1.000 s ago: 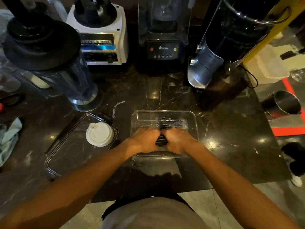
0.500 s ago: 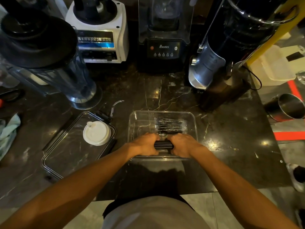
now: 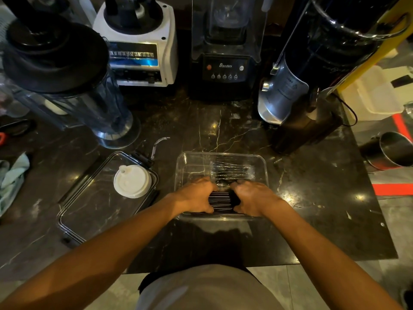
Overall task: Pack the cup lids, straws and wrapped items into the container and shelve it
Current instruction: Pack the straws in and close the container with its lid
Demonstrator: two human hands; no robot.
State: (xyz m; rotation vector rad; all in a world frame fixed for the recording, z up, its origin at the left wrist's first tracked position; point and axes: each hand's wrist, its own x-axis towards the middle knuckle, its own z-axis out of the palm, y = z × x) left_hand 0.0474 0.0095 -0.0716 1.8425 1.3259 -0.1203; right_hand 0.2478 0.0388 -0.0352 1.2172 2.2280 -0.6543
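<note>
Both hands have drawn apart since the earlier frames, exposing more of the black straws (image 3: 221, 201) between them. Left hand (image 3: 196, 195) and right hand (image 3: 251, 198) each curl round one end of the bundle, holding it low inside the clear container (image 3: 264, 173) at its near wall. Clear wrapped items (image 3: 232, 171) lie in the far half. White cup lids (image 3: 132, 181) rest on the container's clear cover (image 3: 89, 209), just left of it on the dark marble counter (image 3: 312, 209).
</note>
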